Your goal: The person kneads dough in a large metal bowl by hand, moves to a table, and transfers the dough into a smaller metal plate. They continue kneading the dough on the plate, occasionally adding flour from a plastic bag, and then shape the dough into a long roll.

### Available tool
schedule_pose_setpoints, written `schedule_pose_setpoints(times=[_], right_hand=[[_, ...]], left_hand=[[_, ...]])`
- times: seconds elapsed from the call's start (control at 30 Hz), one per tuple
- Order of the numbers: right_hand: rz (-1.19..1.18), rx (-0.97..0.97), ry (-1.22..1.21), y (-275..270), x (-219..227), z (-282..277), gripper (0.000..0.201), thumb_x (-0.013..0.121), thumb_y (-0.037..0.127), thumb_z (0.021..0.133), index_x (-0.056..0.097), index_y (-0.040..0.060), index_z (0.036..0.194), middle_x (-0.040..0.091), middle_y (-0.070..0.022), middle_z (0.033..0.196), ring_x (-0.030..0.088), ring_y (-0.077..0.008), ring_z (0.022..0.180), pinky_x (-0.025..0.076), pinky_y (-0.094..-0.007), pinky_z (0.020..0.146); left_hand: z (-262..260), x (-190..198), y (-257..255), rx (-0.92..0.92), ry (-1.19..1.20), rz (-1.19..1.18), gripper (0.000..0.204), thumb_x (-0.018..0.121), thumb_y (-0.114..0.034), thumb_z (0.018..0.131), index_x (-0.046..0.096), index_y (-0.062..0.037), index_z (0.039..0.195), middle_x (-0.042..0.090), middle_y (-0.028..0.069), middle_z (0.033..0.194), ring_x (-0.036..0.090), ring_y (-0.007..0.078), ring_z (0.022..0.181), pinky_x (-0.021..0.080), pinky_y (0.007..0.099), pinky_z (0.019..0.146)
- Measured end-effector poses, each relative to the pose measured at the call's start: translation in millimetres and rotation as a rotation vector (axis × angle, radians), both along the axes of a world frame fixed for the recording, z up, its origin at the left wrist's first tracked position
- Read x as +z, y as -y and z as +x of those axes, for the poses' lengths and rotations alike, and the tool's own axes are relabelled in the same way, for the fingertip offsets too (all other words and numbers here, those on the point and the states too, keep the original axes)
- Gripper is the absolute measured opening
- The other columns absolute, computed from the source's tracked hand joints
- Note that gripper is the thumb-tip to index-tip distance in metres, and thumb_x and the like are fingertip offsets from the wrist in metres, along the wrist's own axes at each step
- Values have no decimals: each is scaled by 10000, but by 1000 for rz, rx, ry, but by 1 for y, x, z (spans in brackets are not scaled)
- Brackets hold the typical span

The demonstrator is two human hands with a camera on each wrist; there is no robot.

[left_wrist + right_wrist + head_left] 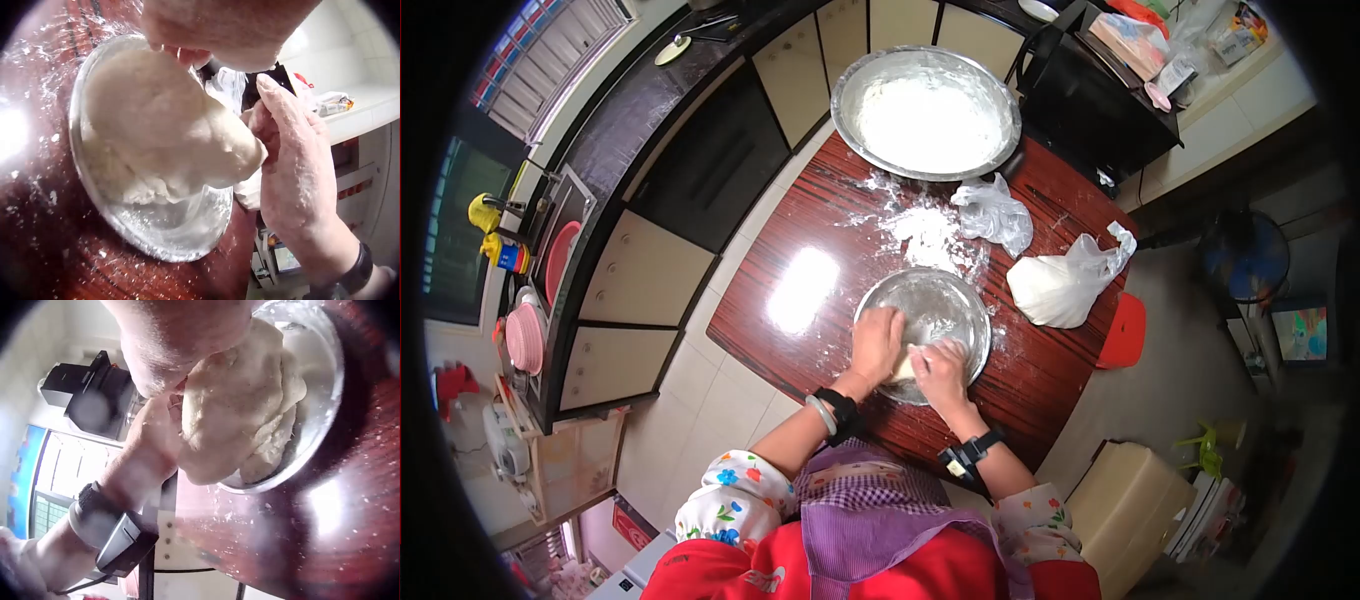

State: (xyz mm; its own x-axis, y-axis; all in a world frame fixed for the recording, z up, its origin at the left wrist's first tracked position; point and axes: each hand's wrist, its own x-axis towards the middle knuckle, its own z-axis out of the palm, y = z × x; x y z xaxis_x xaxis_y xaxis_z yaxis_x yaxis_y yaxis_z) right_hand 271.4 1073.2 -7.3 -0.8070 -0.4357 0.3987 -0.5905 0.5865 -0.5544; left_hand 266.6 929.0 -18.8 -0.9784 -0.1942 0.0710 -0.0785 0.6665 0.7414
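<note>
A lump of pale dough [150, 119] fills much of a round metal basin [975, 310] on the table, and it bulges over the rim side in both wrist views. My left hand [877, 345] grips the dough from the left, its fingertips partly hidden behind the lump in the right wrist view. On the other side my right hand [300, 162] holds the dough's edge between thumb and curled fingers. Flour dusts the fingers of both hands. From above, the hands mostly cover the dough [903, 370].
A large metal bowl [925, 115] of flour stands at the table's far edge. Spilled flour [930, 235] lies between it and the basin. To the right are a crumpled plastic bag [995, 215] and a tied bag of white powder [1055, 290]. A red stool [1123, 332] stands beside the table.
</note>
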Motion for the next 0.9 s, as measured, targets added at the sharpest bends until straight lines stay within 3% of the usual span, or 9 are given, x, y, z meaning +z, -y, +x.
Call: schedule_pose_setpoints(times=[0.07, 0.1, 0.17, 0.23, 0.4, 0.5, 0.67, 0.8, 0.9], right_hand=[[-91, -274, 208, -12, -22, 7, 217, 614, 168, 826, 540, 62, 652, 570, -127, 644, 549, -315, 637, 417, -433, 621], [-85, -276, 202, -11, -20, 5, 217, 614, 168, 826, 540, 62, 652, 570, -127, 644, 549, -315, 637, 417, -433, 621], [195, -578, 491, -10, -16, 8, 229, 618, 189, 825, 552, 53, 654, 576, -136, 639, 545, -332, 617, 429, -441, 619], [261, -401, -23, -14, -42, 10, 220, 620, 227, 823, 557, 72, 681, 585, -117, 655, 571, -316, 708, 448, -424, 630], [349, -363, -76, -6, -32, -12, 154, 572, 200, 839, 567, 58, 779, 590, -114, 862, 527, -289, 947, 390, -429, 821], [340, -360, -1, -2, -42, -36, 143, 593, 208, 819, 575, 67, 836, 595, -99, 909, 509, -259, 982, 353, -461, 883], [390, -270, 140, -8, -64, -37, 125, 540, 213, 840, 570, 94, 863, 610, -66, 812, 551, -248, 858, 384, -435, 824], [375, -257, 260, -7, -63, -52, 139, 530, 220, 843, 576, 93, 874, 595, -66, 817, 542, -248, 869, 385, -420, 787], [441, -216, 148, 2, -61, -75, 150, 534, 214, 836, 584, 92, 906, 584, -62, 837, 530, -242, 893, 381, -410, 758]], left_hand=[[18, -10, -12, -64, 21, -7, 195, 495, -204, 906, 588, -32, 915, 598, 153, 858, 538, 356, 861, 397, 456, 766], [27, -11, -22, -70, 15, -14, 183, 499, -202, 903, 592, -46, 916, 598, 138, 857, 539, 341, 860, 388, 445, 777], [46, -11, -38, -90, 86, -57, 171, 494, -194, 903, 587, -57, 946, 580, 141, 926, 519, 324, 904, 370, 426, 778], [55, -10, -49, -81, 91, -84, 168, 503, -186, 894, 587, -63, 973, 573, 117, 965, 504, 307, 939, 358, 417, 809], [54, -5, -58, -2, 22, -81, 237, 500, -187, 893, 559, -50, 1077, 569, 118, 1026, 494, 300, 1003, 331, 420, 889], [45, -11, -66, 28, 46, -114, 296, 475, -201, 901, 530, -47, 1148, 559, 130, 1057, 486, 306, 1023, 328, 427, 898], [16, -25, -59, 56, 174, -237, 334, 448, -221, 905, 510, -51, 1186, 549, 142, 1078, 478, 311, 1038, 328, 430, 896], [-12, -25, -48, -76, 284, -231, 267, 464, -209, 896, 543, -57, 1100, 562, 127, 1018, 496, 304, 974, 340, 434, 843], [-28, -41, -44, -59, 254, -250, 199, 483, -186, 884, 564, -70, 1024, 567, 102, 929, 508, 291, 895, 347, 427, 789]])
